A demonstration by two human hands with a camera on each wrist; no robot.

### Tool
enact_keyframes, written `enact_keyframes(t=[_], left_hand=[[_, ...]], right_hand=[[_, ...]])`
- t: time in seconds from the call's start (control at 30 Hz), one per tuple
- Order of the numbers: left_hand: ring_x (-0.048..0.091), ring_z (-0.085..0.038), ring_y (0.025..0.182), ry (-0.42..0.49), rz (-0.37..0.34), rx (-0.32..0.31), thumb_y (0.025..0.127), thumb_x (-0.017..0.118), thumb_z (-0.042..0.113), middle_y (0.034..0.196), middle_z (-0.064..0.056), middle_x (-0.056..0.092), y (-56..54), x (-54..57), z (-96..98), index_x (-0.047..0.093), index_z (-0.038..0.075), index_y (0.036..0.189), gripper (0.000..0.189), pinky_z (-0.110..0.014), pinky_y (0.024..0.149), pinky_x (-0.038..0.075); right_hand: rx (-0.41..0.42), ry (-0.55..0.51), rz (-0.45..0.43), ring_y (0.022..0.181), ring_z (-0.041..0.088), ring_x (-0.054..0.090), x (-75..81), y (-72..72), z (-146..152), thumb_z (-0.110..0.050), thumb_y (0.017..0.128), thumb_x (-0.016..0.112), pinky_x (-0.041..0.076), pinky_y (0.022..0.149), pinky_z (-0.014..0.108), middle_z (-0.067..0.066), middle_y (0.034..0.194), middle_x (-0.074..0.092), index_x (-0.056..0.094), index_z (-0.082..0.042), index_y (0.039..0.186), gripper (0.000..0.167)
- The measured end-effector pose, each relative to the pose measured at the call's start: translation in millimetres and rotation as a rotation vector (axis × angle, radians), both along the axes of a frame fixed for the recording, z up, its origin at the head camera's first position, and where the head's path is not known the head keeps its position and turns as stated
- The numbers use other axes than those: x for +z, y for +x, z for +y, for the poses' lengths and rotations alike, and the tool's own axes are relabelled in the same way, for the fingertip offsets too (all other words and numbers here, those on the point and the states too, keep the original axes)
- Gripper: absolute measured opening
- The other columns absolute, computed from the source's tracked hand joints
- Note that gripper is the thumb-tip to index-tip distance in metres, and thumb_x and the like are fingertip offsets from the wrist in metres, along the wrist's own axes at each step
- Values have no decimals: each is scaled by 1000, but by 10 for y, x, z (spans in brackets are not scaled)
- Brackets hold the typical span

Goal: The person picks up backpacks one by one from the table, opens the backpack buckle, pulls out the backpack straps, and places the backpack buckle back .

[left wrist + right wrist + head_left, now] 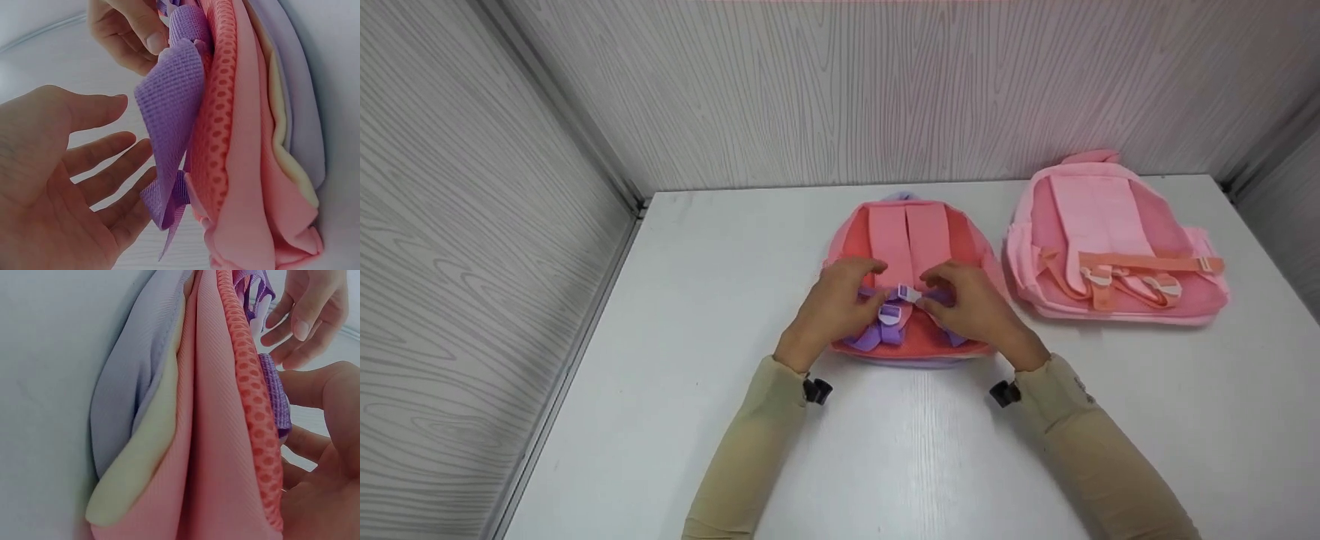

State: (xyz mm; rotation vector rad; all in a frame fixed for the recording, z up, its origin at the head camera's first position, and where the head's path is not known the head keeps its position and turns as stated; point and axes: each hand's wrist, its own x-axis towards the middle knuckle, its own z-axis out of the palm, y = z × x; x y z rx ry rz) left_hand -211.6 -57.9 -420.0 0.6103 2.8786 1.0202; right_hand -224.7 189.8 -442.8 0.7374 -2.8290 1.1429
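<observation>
A coral-pink backpack (855,244) lies back side up on the table, its two pink shoulder straps (928,232) running down the middle. Across its lower part lies a purple webbing strap (171,95) with a pale buckle (908,293); a purple slider (889,314) sits just below. My left hand (836,300) hovers at the left of the buckle, thumb and fingers spread apart with nothing between them. On the buckle's other side is my right hand (969,300), its fingers loosely bent and its thumb close to the purple webbing (275,394).
A second, lighter pink backpack (1102,217) with orange straps (1155,262) lies to the right, close beside the first. The white table (720,300) meets wood-grain panels (847,97) at the back and sides.
</observation>
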Motion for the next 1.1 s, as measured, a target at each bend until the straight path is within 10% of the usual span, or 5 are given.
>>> enact_keyframes(t=[1.1], left_hand=[[64, -20, 111, -39, -91, -38, 101, 75, 20, 121, -4, 71, -191, -143, 236, 73, 10, 132, 33, -37, 110, 53]], right_hand=[[32, 55, 166, 95, 33, 62, -148, -47, -136, -8, 95, 80, 54, 90, 47, 17, 102, 69, 74, 2, 112, 21]])
